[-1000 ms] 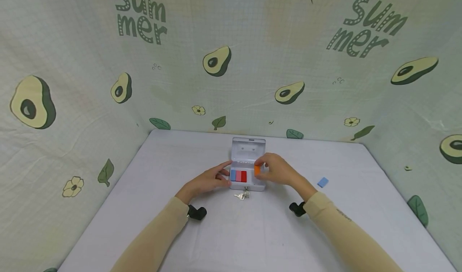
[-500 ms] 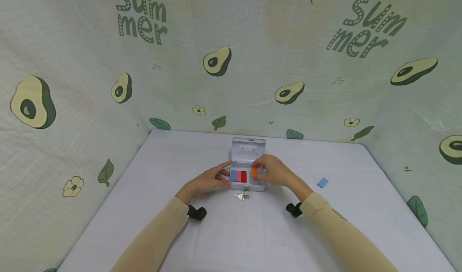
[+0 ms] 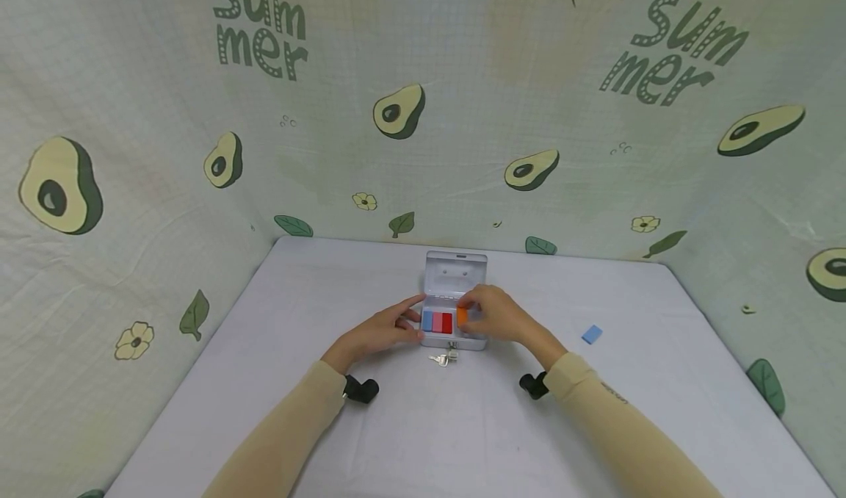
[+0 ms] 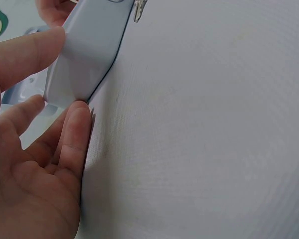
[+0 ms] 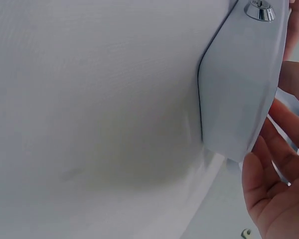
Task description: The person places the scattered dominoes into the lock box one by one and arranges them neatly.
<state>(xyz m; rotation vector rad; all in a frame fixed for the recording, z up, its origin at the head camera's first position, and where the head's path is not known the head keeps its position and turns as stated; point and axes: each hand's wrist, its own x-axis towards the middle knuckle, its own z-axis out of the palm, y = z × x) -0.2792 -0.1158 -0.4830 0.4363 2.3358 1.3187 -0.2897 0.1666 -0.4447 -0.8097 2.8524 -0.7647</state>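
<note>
A small metal cash box (image 3: 472, 344) stands with its lid (image 3: 456, 274) raised. Inside, at the left, a blue block (image 3: 427, 322), a pink block (image 3: 437, 323) and a red block (image 3: 447, 323) lie side by side. My right hand (image 3: 500, 314) pinches an orange block (image 3: 462, 318) between thumb and fingers, just right of the red one. Against the box's left end rests my left hand (image 3: 378, 332), thumb near the front rim and fingertips along the side (image 4: 82, 74). In the right wrist view, the box's wall hides the block from sight.
Another blue block (image 3: 591, 334) lies alone on the white table to the right. Keys (image 3: 441, 360) hang at the lock on the box's front. A printed cloth (image 3: 463, 116) hangs behind and at both sides of the table.
My right hand has moved left inside the box with the orange block, bringing it closer to the red block. The left hand keeps its place at the box.
</note>
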